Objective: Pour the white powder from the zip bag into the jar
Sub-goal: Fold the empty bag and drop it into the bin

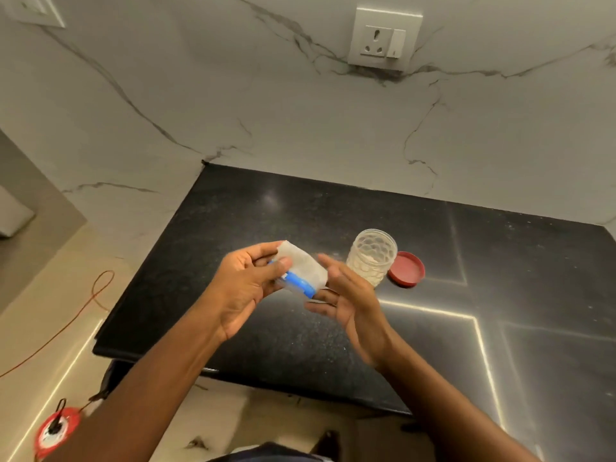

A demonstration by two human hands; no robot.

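Note:
A small clear zip bag with white powder and a blue zip strip is held in the air above the black counter. My left hand grips it, thumb on the blue strip end. Just right of the bag, my right hand is open with fingers spread, its fingertips close under the bag's lower edge; whether they touch is unclear. The clear dimpled jar stands upright and uncapped on the counter behind my right hand, with some white powder at its bottom. Its red lid lies flat beside it on the right.
The black granite counter ends at a front edge near my forearms and meets a marble wall behind. A wall socket sits high up. On the floor at left lie an orange cable and a red reel.

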